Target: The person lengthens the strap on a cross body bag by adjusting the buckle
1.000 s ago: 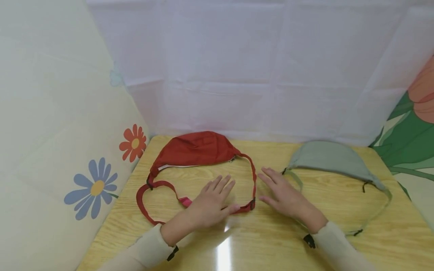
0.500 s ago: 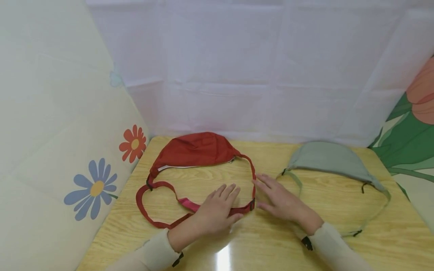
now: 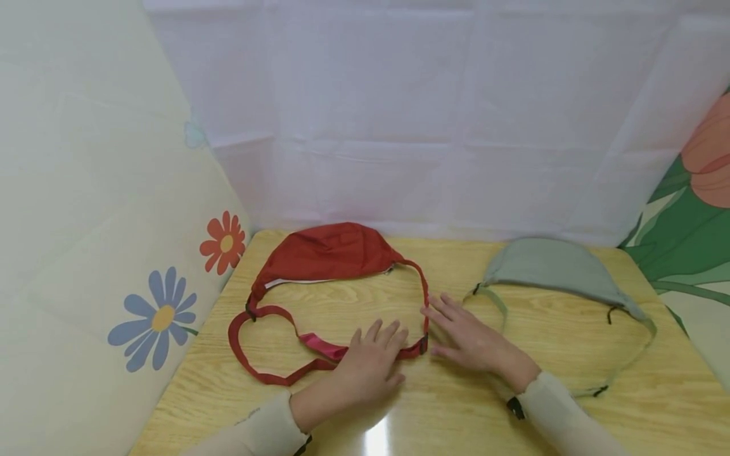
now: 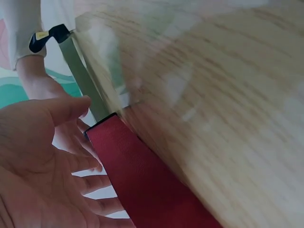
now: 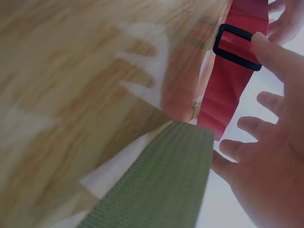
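A red waist bag lies on the wooden table, its strap looped toward me. My left hand, fingers spread and straight, is over the near part of the red strap; the left wrist view has the strap passing in front of the fingers. At the loop's right side is my right hand, its fingertips right at the strap. In the right wrist view its thumb overlaps the black slider buckle. Neither hand grips anything. A grey-green waist bag lies to the right, part of its strap hidden by my right forearm.
The wooden table ends at a white cloth backdrop. A flower-printed wall stands on the left, and another printed panel on the right. A green strap runs close by the right wrist.
My left hand has moved toward me and slightly right, uncovering more of the red strap. My right hand has shifted left and down to the loop's right side. Both bags stay in place.
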Demonstrator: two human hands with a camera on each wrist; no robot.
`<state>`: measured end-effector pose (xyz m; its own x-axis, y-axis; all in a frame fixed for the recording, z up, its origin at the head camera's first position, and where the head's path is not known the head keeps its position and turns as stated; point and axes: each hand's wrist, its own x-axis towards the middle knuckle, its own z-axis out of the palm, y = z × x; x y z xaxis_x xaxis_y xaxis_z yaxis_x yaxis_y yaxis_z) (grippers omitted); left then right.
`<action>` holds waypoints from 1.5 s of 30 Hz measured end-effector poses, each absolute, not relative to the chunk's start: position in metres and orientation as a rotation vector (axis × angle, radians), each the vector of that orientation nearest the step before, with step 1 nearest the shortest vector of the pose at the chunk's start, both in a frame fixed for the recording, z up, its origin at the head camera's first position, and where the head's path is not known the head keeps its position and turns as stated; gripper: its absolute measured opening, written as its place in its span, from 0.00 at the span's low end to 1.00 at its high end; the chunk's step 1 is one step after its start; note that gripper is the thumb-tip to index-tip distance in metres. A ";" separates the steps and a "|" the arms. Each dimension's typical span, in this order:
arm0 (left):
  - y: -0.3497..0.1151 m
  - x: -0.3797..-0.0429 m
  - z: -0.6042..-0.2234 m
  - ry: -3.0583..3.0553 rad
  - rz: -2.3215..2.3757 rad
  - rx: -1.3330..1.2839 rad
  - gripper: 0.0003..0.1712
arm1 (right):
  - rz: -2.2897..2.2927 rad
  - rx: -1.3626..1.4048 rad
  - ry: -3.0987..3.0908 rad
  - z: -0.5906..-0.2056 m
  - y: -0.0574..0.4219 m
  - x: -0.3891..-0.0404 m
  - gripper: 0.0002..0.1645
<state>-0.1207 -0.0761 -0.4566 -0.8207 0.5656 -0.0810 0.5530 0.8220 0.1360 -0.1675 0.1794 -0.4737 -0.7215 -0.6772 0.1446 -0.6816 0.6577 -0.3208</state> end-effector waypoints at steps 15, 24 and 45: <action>-0.070 -0.115 -0.461 2.897 0.093 0.917 0.36 | 0.538 1.220 -2.941 -0.476 0.175 -0.172 0.43; -0.070 -0.113 -0.464 2.950 0.018 0.979 0.31 | 0.498 1.282 -2.861 -0.477 0.171 -0.177 0.27; -0.088 -0.141 -0.436 3.030 0.270 0.915 0.26 | 0.572 1.295 -2.736 -0.469 0.161 -0.185 0.19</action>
